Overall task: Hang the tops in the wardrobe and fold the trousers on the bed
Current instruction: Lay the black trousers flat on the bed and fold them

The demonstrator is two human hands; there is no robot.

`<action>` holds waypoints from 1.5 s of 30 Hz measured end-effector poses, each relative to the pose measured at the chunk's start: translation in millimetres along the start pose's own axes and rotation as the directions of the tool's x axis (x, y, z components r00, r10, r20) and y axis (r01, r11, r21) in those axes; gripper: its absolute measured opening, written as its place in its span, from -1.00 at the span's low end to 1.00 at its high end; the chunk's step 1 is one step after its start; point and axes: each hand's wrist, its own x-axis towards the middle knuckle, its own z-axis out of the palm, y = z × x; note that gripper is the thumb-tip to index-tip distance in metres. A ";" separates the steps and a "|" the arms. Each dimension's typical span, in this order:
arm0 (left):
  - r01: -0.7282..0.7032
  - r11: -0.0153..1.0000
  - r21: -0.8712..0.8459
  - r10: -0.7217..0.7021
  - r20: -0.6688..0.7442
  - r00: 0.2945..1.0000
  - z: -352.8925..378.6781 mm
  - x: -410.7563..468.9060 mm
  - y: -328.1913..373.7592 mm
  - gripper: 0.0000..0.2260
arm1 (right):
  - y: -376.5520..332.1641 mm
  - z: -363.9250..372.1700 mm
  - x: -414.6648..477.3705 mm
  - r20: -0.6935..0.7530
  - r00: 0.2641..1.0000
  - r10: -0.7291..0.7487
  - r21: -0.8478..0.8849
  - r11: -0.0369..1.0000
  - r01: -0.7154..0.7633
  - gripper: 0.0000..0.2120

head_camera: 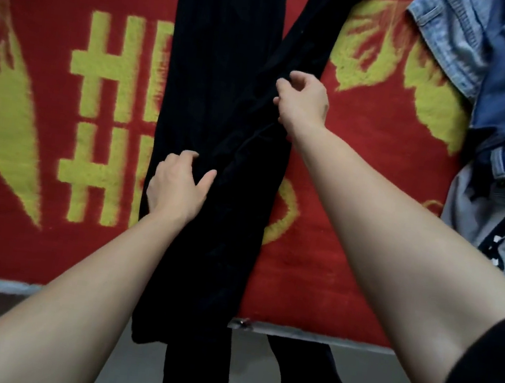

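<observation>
Head view: trousers [219,90] lie lengthwise on the red blanket [29,242], one end hanging off its near edge; left hand [178,184] curls into the cloth, likely pinning it, while right hand [303,101] pinches the splayed right leg, probably to fold it over

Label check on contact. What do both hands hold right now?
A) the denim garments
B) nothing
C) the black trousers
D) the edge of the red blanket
C: the left hand and the right hand both have their fingers on the black trousers, which lie spread on the red blanket. The denim garments lie apart at the right.
</observation>
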 end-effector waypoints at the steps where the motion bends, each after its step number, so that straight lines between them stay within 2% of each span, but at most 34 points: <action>1: -0.036 0.999 -0.012 0.036 -0.020 0.999 1.8 4.7 2.1 -0.60 | -0.7 1.6 7.4 -0.004 1.000 0.015 -0.008 1.000 -0.015 -0.56; 4: -0.124 0.987 -0.105 0.115 -0.088 0.989 5.3 18.0 0.0 -0.71 | -4.6 7.5 24.7 -0.070 0.994 0.083 0.066 0.995 -0.079 -0.45; 7: -0.104 0.940 -0.326 0.067 -0.121 0.990 -3.9 25.0 -16.4 -0.74 | -23.1 24.7 33.7 -0.123 0.992 0.034 0.124 0.992 -0.018 -0.73; 8: -0.079 0.910 -0.406 0.027 -0.132 0.991 -9.2 27.0 -24.0 -0.75 | -33.1 34.7 33.4 -0.117 0.993 0.005 0.137 0.990 0.011 -0.74; 10: -0.024 0.855 -0.518 -0.051 -0.131 0.990 -18.0 33.3 -38.7 -0.76 | -56.4 58.3 30.6 -0.091 0.991 -0.094 0.129 0.986 0.105 -0.58; 12: 0.028 0.828 -0.561 -0.107 -0.109 0.988 -21.2 42.6 -51.4 -0.78 | -76.6 83.5 28.0 -0.053 0.975 -0.217 0.073 0.973 0.221 -0.50; 15: 0.124 0.810 -0.574 -0.192 -0.059 0.980 -20.7 57.6 -69.9 -0.80 | -81.6 121.6 30.6 0.136 0.945 -0.297 -0.043 0.951 0.305 -0.47; 17: 0.220 0.798 -0.561 -0.239 0.041 0.970 -18.4 67.0 -81.9 -0.85 | -73.0 138.6 32.8 0.320 0.914 -0.250 -0.173 0.933 0.316 -0.54; 19: 0.273 0.804 -0.529 -0.249 0.119 0.961 -16.6 75.4 -91.0 -0.92 | -59.3 144.0 35.9 0.347 0.902 -0.257 -0.261 0.897 0.356 -0.58; 20: 0.278 0.815 -0.508 -0.244 0.134 0.960 -16.3 78.9 -93.5 -0.93 | -53.1 143.4 35.7 0.322 0.911 -0.257 -0.241 0.909 0.341 -0.55; 23: 0.219 0.857 -0.467 -0.197 0.097 0.976 -20.3 85.6 -90.1 -0.88 | -39.1 132.0 37.0 0.226 0.946 -0.234 -0.125 0.956 0.266 -0.56; 27: -0.032 0.932 -0.361 0.012 -0.056 0.998 -31.0 118.0 -58.5 -0.74 | -45.3 100.9 58.3 0.083 0.981 -0.176 0.018 0.984 0.175 -0.59; 30: -0.215 0.946 -0.244 0.183 -0.146 0.972 -41.7 165.1 -21.2 -0.59 | -61.8 78.4 82.0 -0.036 0.997 -0.075 0.214 0.973 0.081 -0.58; 34: -0.319 0.939 -0.131 0.284 -0.232 0.930 -56.4 232.8 21.1 -0.51 | -77.7 51.2 119.6 -0.149 0.988 0.029 0.404 0.914 0.034 -0.53; 39: -0.252 0.968 0.005 0.252 -0.006 0.968 -62.9 293.4 46.2 -0.47 | -95.3 27.8 161.7 -0.175 0.978 0.110 0.535 0.845 0.001 -0.49; 42: -0.254 0.963 0.089 0.252 0.033 0.967 -60.9 297.8 49.8 -0.49 | -106.7 24.0 178.9 -0.187 0.955 0.232 0.660 0.750 -0.053 -0.74; 45: -0.244 0.966 0.084 0.239 0.065 0.969 -67.8 298.8 49.0 -0.54 | -121.6 24.6 188.6 -0.204 0.914 0.349 0.738 0.669 -0.091 -0.74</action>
